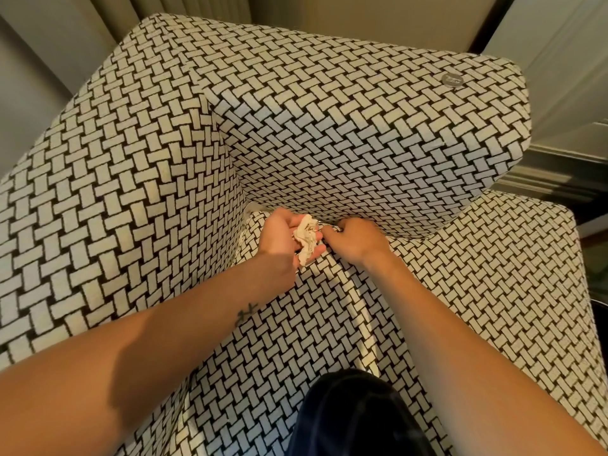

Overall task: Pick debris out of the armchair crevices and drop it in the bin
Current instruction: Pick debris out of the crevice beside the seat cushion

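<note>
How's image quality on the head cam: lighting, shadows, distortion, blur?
Head view: warm yellowish light, with a cooler tint on the back cushion of the armchair; the wide angle curves the chair's edges; a soft shadow lies across the left forearm; left hand, crumpled tissue and right hand are sharp enough, but the right fingertips are hidden at the crevice; no glare.

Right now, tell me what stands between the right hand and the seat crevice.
Nothing visible does. The right hand has its fingers at the crevice under the back cushion, beside the left hand, which holds crumpled paper.
</note>
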A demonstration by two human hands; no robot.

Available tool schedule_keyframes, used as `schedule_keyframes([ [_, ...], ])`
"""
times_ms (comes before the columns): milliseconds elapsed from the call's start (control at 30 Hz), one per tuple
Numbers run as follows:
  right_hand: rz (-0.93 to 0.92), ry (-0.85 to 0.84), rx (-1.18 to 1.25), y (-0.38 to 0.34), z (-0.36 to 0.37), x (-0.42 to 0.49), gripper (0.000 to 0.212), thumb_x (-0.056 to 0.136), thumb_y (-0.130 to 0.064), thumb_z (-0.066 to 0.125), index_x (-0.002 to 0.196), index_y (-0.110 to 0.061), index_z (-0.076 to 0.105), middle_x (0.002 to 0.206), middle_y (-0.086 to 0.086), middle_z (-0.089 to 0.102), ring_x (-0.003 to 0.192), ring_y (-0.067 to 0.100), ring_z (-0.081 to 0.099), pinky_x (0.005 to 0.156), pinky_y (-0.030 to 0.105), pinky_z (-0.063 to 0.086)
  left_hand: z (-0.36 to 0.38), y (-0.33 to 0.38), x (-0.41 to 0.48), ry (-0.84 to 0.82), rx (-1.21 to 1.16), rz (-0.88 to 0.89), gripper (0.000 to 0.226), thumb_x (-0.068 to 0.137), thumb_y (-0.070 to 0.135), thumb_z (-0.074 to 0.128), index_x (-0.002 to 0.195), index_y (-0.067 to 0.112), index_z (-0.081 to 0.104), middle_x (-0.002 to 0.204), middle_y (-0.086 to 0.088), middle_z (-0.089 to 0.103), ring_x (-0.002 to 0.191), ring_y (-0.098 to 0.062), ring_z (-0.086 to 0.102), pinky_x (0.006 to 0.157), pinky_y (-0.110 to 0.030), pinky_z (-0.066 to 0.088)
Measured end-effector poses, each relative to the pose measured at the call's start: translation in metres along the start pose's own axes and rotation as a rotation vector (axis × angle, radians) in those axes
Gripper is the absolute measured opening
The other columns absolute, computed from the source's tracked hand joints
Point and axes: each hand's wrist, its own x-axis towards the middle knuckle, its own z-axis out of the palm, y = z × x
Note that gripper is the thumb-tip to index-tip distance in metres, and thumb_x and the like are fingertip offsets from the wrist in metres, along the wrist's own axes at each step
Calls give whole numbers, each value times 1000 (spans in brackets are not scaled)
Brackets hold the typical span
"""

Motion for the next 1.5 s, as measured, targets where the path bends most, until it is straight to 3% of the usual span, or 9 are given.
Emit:
schedule_keyframes([
  [67,31,-18,19,-5,3,6,62,98,-64,37,110,-11,66,98,5,68,98,26,63,93,39,46,-1,1,0,14,-21,2,35,105,26,36,99,6,64,101,-18,70,91,-28,66,74,-42,60],
  [200,64,-10,-8,-9,9,10,69,98,-68,30,123,-14,65,110,5,71,116,25,59,115,45,23,-3,2,2,37,-63,4,47,107,38,34,103,4,65,101,-19,72,88,-29,68,70,-42,60],
  [467,69,-112,93,-4,8,21,59,96,-69,34,136,-35,61,125,-2,69,129,23,53,116,47,16,-6,2,3,41,-69,5,53,106,43,31,106,2,65,101,-18,73,90,-31,68,71,-42,60],
  [667,197,-162,-25,-28,12,27,87,88,-84,29,135,-18,59,148,12,52,148,36,27,120,53,8,-2,4,6,99,-97,8,52,106,45,36,94,4,67,84,-13,70,74,-24,66,74,-44,60],
  [767,239,-131,-61,-35,19,32,85,87,-86,28,120,-18,68,133,9,64,144,37,31,116,54,13,-2,5,8,124,-115,14,52,106,46,36,93,6,67,82,-11,71,68,-21,66,70,-40,60],
  [1133,179,-199,41,-24,11,29,79,88,-81,38,143,-27,54,155,13,43,150,38,19,119,50,8,-5,6,7,103,-121,-6,58,105,52,34,98,4,67,91,-14,72,77,-26,66,78,-44,59],
  [1367,241,-186,-7,-32,14,34,85,87,-82,38,145,-21,52,160,17,34,152,39,13,120,55,2,-22,0,14,96,-141,-59,64,106,53,30,98,0,65,84,-17,73,65,-31,71,60,-39,58],
  [1433,189,-169,-9,-26,16,31,79,91,-79,37,145,-24,52,160,17,34,152,40,12,121,54,1,-32,-2,17,47,-187,-80,64,106,53,30,102,-2,64,79,-17,76,65,-33,74,65,-42,60],
  [1500,136,-167,26,-18,19,27,71,92,-76,37,144,-30,52,157,13,40,152,39,13,121,54,-2,-43,-7,17,-26,-273,-115,67,105,53,32,116,-5,63,98,-22,77,84,-38,76,78,-49,60],
])
